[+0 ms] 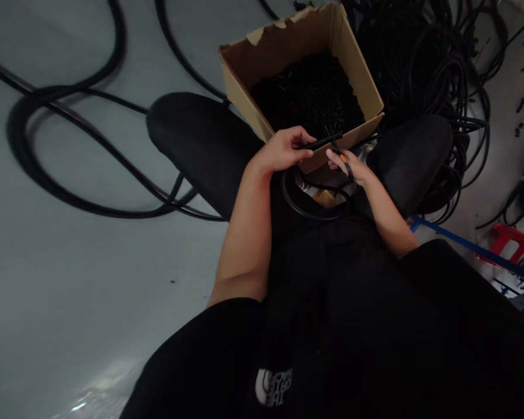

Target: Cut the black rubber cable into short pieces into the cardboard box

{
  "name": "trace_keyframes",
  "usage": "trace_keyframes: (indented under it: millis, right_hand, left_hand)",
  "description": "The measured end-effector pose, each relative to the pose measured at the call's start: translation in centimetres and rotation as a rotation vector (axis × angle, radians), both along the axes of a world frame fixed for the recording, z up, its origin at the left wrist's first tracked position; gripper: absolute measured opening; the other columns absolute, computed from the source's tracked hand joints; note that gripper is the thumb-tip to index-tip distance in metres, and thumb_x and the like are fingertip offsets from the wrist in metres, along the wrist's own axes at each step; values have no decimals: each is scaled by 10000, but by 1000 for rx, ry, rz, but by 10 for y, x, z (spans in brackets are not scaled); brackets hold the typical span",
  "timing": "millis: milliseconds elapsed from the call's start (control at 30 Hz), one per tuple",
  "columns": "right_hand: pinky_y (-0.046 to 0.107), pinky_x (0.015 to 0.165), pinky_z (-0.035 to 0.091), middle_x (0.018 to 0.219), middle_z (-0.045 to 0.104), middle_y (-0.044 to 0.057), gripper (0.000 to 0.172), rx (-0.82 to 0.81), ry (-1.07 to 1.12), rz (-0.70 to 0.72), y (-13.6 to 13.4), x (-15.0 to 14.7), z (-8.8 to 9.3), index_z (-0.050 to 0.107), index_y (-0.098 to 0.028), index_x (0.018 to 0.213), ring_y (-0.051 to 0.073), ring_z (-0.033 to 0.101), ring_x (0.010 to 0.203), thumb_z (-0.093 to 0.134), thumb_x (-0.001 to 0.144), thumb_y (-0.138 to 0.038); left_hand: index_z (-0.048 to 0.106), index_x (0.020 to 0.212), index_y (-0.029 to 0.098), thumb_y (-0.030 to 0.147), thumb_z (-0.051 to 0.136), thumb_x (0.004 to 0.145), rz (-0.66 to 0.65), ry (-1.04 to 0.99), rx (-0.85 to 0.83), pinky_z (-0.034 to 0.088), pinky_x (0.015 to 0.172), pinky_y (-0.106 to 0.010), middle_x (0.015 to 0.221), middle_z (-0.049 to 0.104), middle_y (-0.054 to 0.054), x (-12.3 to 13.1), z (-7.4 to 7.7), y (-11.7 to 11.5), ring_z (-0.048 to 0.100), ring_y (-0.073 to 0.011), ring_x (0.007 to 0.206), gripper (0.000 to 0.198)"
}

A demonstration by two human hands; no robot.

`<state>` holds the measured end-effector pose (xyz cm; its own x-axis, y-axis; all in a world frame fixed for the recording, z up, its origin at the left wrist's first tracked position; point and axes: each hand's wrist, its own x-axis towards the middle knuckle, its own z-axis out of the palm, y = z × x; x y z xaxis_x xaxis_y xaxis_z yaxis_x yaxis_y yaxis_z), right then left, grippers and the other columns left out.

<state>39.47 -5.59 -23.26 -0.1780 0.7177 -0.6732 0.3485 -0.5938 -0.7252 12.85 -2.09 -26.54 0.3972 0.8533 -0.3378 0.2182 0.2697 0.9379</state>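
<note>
My left hand (283,150) is closed around the end of a black cable (322,141), holding it level just in front of a cardboard box (357,70). My right hand (349,167) is closed on a small tool with an orange mark (344,161), its tip touching the cable end. The cable loops down between my knees (308,208). The box stands between my legs and holds several small black pieces (310,96).
A big tangle of black cables (436,64) lies on the floor at the right of the box. Long black cables (70,110) curve across the grey floor at the left. A blue bar (471,247) and a red frame (513,241) sit at the right edge.
</note>
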Motion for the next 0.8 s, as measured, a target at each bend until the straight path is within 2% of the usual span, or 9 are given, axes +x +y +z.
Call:
trace_keyframes:
  millis: [133, 400, 600, 800]
  right_hand:
    - [514, 1222, 755, 1258, 864, 178, 480, -54, -19, -65, -2, 1, -2, 799, -183, 1334, 353, 879, 1354, 834, 1274, -659]
    - [465, 974, 828, 1161, 787, 91, 698, 13, 43, -157, -2, -3, -14, 715, -248, 1529, 301, 893, 1132, 987, 1124, -747]
    - [375, 836, 792, 1119, 757, 48, 649, 52, 26, -77, -1, -1, -17, 696, -298, 1406, 236, 839, 939, 990, 1081, -776]
    - [346, 715, 745, 1082, 725, 40, 652, 146, -32, -16, -2, 4, -29, 648, -295, 1266, 196, 755, 816, 940, 1090, -850]
  left_hand:
    - [750, 1106, 215, 241, 973, 817, 0, 1, -10, 699, 853, -374, 1030, 824, -41, -1, 2, 1, 803, -234, 923, 367]
    - [732, 1114, 227, 317, 967, 834, -4, -48, -19, 612, 709, -309, 937, 775, -13, 2, 11, 0, 732, -197, 789, 376]
    - [704, 1109, 240, 347, 994, 850, 6, -54, -28, 609, 709, -322, 907, 734, 2, 2, 5, -1, 703, -186, 743, 404]
    - [681, 1086, 252, 486, 1069, 835, 12, -66, -33, 589, 697, -302, 911, 741, -4, 0, -3, 0, 713, -194, 773, 518]
